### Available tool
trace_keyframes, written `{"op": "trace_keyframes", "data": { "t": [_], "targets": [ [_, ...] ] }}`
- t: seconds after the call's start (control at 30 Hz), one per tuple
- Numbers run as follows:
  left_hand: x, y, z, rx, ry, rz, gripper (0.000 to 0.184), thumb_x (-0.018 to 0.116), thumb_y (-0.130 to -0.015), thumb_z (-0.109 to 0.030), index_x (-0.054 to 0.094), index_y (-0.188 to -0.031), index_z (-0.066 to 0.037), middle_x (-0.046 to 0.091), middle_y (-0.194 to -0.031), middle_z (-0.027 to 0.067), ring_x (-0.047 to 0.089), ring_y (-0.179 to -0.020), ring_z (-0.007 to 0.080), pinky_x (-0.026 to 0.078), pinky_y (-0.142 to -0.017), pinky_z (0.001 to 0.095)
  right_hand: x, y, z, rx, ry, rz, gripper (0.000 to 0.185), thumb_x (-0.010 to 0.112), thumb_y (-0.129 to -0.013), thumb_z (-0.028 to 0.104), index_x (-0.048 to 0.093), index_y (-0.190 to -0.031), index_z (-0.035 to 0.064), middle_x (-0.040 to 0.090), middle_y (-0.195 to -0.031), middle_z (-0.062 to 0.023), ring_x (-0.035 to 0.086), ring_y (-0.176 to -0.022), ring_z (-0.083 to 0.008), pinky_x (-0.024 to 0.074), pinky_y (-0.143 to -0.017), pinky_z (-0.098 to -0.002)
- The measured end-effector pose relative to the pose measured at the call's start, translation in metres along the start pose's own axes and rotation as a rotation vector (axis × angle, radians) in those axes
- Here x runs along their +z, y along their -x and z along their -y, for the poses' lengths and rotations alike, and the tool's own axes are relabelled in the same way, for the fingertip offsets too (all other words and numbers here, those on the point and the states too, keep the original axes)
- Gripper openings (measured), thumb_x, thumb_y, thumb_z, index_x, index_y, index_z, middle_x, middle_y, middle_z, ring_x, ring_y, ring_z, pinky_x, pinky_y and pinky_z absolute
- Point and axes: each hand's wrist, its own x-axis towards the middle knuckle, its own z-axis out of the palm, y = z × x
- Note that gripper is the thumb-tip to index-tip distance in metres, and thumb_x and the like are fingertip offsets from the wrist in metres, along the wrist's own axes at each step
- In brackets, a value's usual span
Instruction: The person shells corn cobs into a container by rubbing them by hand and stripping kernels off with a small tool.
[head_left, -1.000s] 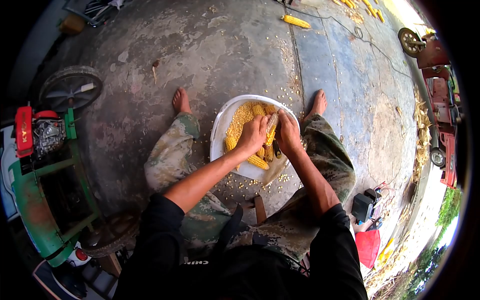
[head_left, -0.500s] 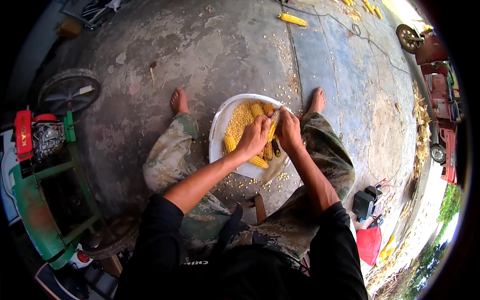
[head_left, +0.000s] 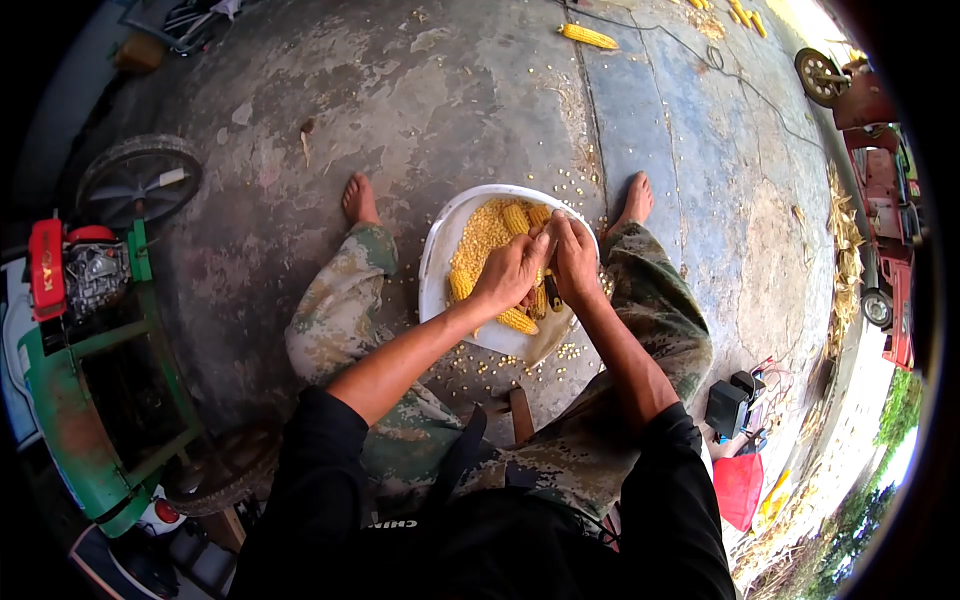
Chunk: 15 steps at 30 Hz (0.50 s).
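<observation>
A white basin (head_left: 427, 275) stands between my feet, with loose corn kernels (head_left: 485, 232) heaped at its left side. Over it, my left hand (head_left: 512, 272) and my right hand (head_left: 575, 262) meet, fingers closed around a corn cob that they mostly hide. Yellow ears of corn lie in the basin, one ear (head_left: 517, 321) near the front and another ear (head_left: 515, 219) at the back. Beside my right hand, a black and yellow handle (head_left: 554, 294) sticks out among the cobs; the rest of that tool is hidden.
Kernels lie scattered on the concrete floor (head_left: 270, 130) around the basin. An ear of corn (head_left: 588, 37) is farther off, near a cable (head_left: 715, 62). A green machine with a red engine (head_left: 85, 265) stands at left. A black box (head_left: 727, 410) and red bag (head_left: 738, 490) sit at right.
The cob between my hands showed plainly before and is now mostly covered by my fingers. My hands have drawn closer together. The basin has barely shifted in view.
</observation>
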Motion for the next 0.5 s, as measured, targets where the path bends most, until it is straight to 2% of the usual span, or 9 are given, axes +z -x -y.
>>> {"op": "trace_keyframes", "data": {
  "t": [0.03,0.17,0.3,0.37,0.5],
  "targets": [
    [0.000,-0.002,0.005,0.035,-0.036,-0.005,0.056,0.039,-0.104,-0.049,0.054,-0.132,-0.002,0.054,-0.065,0.0038,0.061,-0.046,0.0145,0.052,-0.040,0.0271,0.001,-0.001,-0.005,-0.027,-0.001,-0.018,0.033,0.053,-0.102,0.030,0.063,-0.100,-0.0007,0.057,-0.079,-0.0015,0.050,-0.065,-0.0095,0.0405,-0.055,-0.0255],
    [0.001,-0.004,0.017,0.175,-0.082,-0.075,0.050,0.037,-0.106,-0.041,0.053,-0.133,-0.002,0.055,-0.065,0.0041,0.061,-0.045,0.0140,0.051,-0.040,0.0269,-0.002,-0.001,-0.015,-0.077,0.029,-0.033,0.033,0.052,-0.103,0.030,0.062,-0.101,-0.0018,0.061,-0.082,-0.0041,0.055,-0.068,-0.0115,0.0451,-0.060,-0.0263],
    [0.003,0.005,0.001,0.139,-0.044,-0.019,0.047,0.036,-0.107,-0.037,0.052,-0.135,-0.002,0.057,-0.066,0.0050,0.061,-0.046,0.0140,0.051,-0.039,0.0266,0.004,0.004,-0.005,-0.057,-0.118,-0.010,0.035,0.049,-0.103,0.030,0.060,-0.104,-0.0027,0.065,-0.089,-0.0100,0.061,-0.075,-0.0163,0.0511,-0.067,-0.0283],
    [0.004,0.007,-0.004,0.174,0.140,-0.040,0.047,0.038,-0.106,-0.038,0.055,-0.129,0.000,0.059,-0.067,0.0054,0.062,-0.049,0.0140,0.051,-0.040,0.0265,0.003,0.004,0.001,-0.012,-0.199,-0.004,0.036,0.048,-0.104,0.031,0.059,-0.105,-0.0029,0.067,-0.091,-0.0119,0.063,-0.076,-0.0181,0.0526,-0.070,-0.0288],
    [0.002,0.010,-0.012,0.048,0.089,-0.001,0.044,0.039,-0.106,-0.038,0.058,-0.118,0.000,0.059,-0.066,0.0055,0.065,-0.054,0.0156,0.051,-0.039,0.0267,-0.002,0.002,0.009,0.050,-0.185,-0.019,0.035,0.048,-0.103,0.032,0.058,-0.105,-0.0017,0.066,-0.088,-0.0123,0.063,-0.074,-0.0194,0.0530,-0.068,-0.0298]
  ]
}}
